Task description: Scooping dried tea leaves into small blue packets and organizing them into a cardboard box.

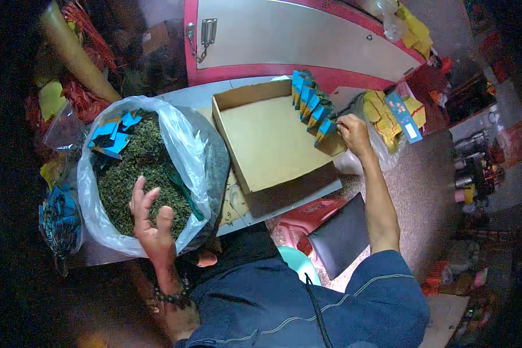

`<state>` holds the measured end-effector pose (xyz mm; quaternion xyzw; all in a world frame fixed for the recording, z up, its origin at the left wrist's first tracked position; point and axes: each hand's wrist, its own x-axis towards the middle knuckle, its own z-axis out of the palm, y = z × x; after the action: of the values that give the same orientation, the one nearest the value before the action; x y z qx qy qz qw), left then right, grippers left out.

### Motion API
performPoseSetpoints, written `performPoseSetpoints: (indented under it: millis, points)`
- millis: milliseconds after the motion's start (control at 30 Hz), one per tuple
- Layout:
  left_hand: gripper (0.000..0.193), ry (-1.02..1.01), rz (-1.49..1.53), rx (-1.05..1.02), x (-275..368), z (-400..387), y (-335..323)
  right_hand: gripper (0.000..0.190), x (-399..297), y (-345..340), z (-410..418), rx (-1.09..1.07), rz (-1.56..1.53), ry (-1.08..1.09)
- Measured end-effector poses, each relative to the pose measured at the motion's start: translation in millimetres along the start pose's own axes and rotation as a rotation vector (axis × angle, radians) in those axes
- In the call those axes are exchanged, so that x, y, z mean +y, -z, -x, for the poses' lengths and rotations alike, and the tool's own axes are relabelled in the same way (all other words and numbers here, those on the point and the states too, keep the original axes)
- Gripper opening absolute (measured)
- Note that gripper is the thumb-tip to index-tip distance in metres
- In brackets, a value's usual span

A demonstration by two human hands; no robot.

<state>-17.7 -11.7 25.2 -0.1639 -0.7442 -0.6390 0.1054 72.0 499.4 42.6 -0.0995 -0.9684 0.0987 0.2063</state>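
Observation:
My left hand [154,222] is held with its fingers apart and nothing in them, above dried green leaves [130,191] in a large clear plastic bag [182,143]. Blue paper packets [111,135] lie on the leaves at the bag's far left side, and a dark green edge of some tool [185,191] shows at the right. At the right side of a shallow cardboard box [265,139], my right hand [354,135] pinches the nearest blue packet [325,130] of a slanting row. Leaves stick out of the row's packets; the pinching fingertips are partly hidden.
Right of the box, a plastic bag [391,156] holds yellow packets [376,113] and a blue printed card [403,117]. A clear bag of blue packets [61,217] hangs at the left. Below the table edge [282,206] stand a pink stool [300,230] and black cushion [343,235].

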Motion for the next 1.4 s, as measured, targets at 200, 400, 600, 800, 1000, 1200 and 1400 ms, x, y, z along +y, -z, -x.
performPoseSetpoints:
  millis: [200, 400, 600, 800, 1000, 1200, 1400]
  points:
    - [0.079, -0.026, -0.406, -0.115, 16.4, 4.1, -0.7, 0.010, -4.2, -2.2, -3.9, 0.029, 0.000, -0.004]
    - [0.090, -0.020, -0.406, -0.092, 18.7, 3.5, -6.0, 0.009, -1.6, -5.0, -5.3, 0.063, -0.009, 0.011]
    - [0.091, -0.087, -0.405, -0.129, 16.1, 3.5, -5.1, 0.009, -2.3, -7.6, -8.2, 0.063, -0.038, -0.029]
    - [0.090, -0.137, -0.342, -0.114, 19.8, 6.1, -9.1, 0.011, -3.1, -7.0, -7.9, 0.077, 0.033, -0.010]
    - [0.091, -0.159, -0.392, -0.132, 15.8, 6.4, -9.4, 0.019, -10.1, -3.8, -5.4, 0.084, 0.032, 0.015]
    - [0.084, -0.113, -0.367, -0.129, 14.7, 6.8, -12.5, 0.031, -9.6, 0.7, -4.3, 0.071, 0.052, -0.012]
    - [0.055, -0.178, -0.451, -0.093, 11.1, 4.8, -2.8, 0.037, -20.2, -0.4, -12.4, 0.065, 0.124, 0.012]
